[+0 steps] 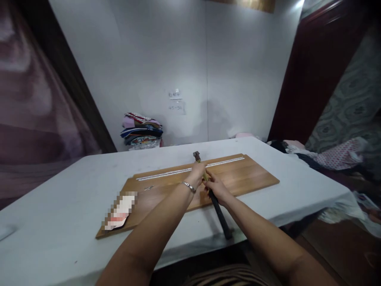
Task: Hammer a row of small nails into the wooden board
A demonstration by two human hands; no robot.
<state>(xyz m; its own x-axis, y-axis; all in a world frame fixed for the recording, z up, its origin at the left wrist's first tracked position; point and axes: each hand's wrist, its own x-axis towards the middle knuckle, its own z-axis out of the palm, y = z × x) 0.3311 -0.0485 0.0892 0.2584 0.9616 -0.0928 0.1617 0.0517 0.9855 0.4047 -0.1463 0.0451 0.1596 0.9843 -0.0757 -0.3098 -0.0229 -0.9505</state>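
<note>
A hammer (pixel 218 214) with a black grip, a yellowish shaft and a dark metal head slants over the wooden board, its head pointing away from me. Near the head, my left hand (pixel 197 173) is closed round the shaft. Lower down, my right hand (pixel 217 187) has its fingers curled about the handle, partly hidden behind it. Beneath both hands lies the brown board (pixel 256 174), flat on the table. Two thin white strips (pixel 166 173) run along its far side. Some small thin metal pieces (pixel 149 188), too small to name, rest left of my left hand.
A blurred-out flat item (pixel 120 212) lies on the board's left end. White cloth covers the table (pixel 74 190). Folded fabrics (pixel 141 131) are stacked at the back by the wall. Clothes (pixel 339 153) lie beyond the right edge, and a pink curtain (pixel 35 119) hangs at left.
</note>
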